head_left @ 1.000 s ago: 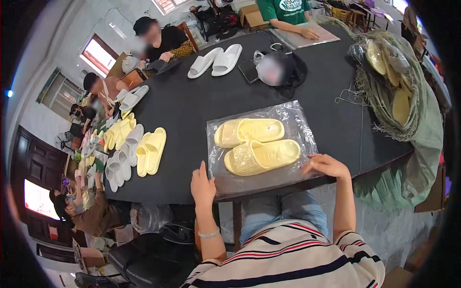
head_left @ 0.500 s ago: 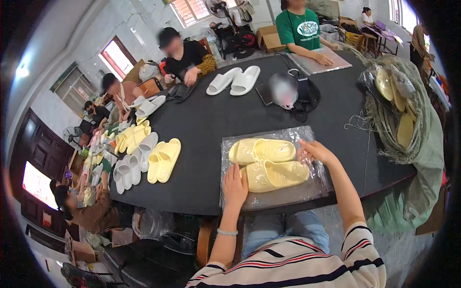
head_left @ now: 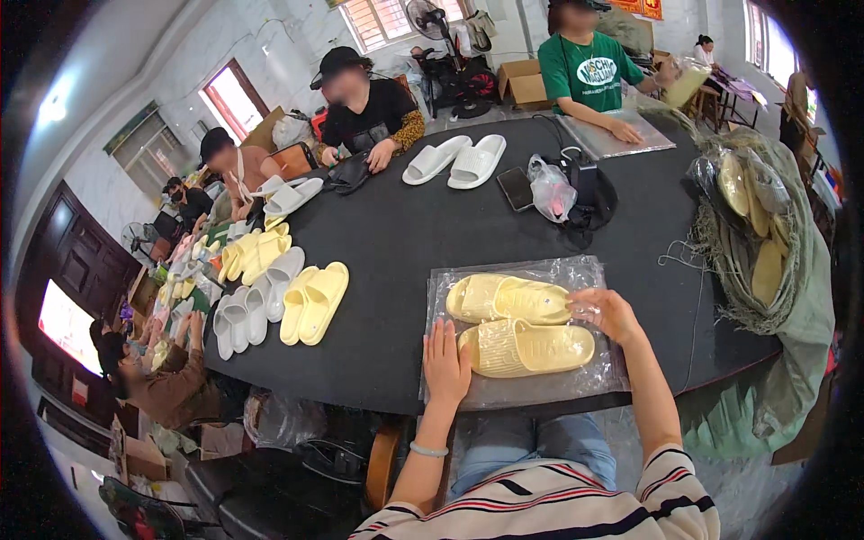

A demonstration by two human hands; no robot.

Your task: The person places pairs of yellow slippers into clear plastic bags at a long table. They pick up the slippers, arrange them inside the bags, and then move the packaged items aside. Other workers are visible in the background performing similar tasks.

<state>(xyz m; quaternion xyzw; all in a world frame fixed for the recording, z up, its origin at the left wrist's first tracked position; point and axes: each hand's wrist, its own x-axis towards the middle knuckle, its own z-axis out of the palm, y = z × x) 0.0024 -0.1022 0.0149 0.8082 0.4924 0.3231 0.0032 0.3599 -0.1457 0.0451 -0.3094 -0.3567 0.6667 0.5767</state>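
Note:
A pair of pale yellow slide slippers lies side by side in a clear plastic bag point(head_left: 540, 392) on the dark tabletop before me. The far slipper point(head_left: 481, 297) and the near slipper point(head_left: 517, 346) both have their toes to the right or left under wrinkled film, which blurs their outline. My left hand point(head_left: 445, 364) rests flat on the bag's left side, fingers stretched, beside the near slipper. At the far slipper's right end, my right hand point(head_left: 610, 315) touches the film with its fingers extended and slightly bent.
Unbagged yellow slippers point(head_left: 313, 301) and grey slippers point(head_left: 241, 319) stand to the left. White slippers point(head_left: 454, 162), a phone point(head_left: 516, 189) and a small plastic bag point(head_left: 552, 189) lie farther off. A greenish sack point(head_left: 805, 297) with slippers covers the right edge. Several people work around the table.
My right hand has come in against the far slipper's end, its fingers closer together. My left hand stays on the bag. Across the table, the green-shirted person now raises a yellowish packet.

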